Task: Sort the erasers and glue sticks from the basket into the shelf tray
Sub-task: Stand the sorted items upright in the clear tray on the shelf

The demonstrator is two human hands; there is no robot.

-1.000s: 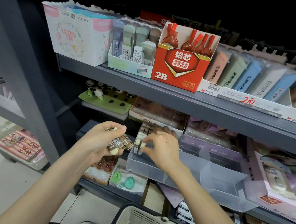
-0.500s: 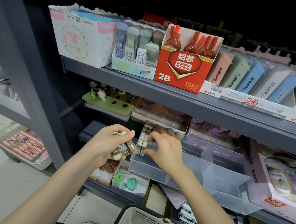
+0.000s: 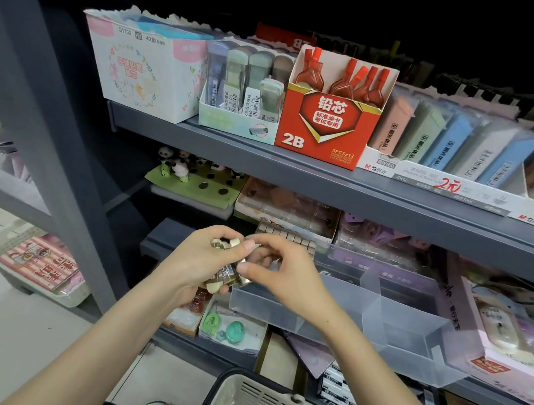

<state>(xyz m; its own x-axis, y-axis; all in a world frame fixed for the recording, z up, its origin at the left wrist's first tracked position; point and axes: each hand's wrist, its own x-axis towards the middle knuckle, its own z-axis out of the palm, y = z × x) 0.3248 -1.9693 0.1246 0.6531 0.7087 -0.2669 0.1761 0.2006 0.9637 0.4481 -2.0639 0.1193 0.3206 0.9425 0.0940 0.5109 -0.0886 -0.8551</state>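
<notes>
Your left hand [image 3: 200, 260] grips a handful of erasers [image 3: 224, 279], fingers curled tight round it, just off the left front corner of the shelf tray [image 3: 285, 308]. Your right hand [image 3: 289, 274] is above the tray's left compartment, with thumb and forefinger pinching the tray-side end of that handful and the other fingers curled under. A row of erasers [image 3: 288, 237] already stands on edge at the back of the tray's left end. The basket [image 3: 249, 393] is below and in front of the tray, with a few more pieces in it at the frame bottom. I can't make out any glue sticks. Main risk: the handful is a loose stack, so pulling one piece can drag its neighbours out with it. The handful sits outside the tray's rim, so anything that slips likely lands on the small packs [image 3: 222, 327] under the tray's left front corner or on the floor, not in the tray or the basket. Second risk: your right knuckles are close to the standing row, so a careless return could knock it over like dominoes. Third: the tray's front seems to overhang the shelf, though I can't be sure, so leaning on its front wall could tip it.
</notes>
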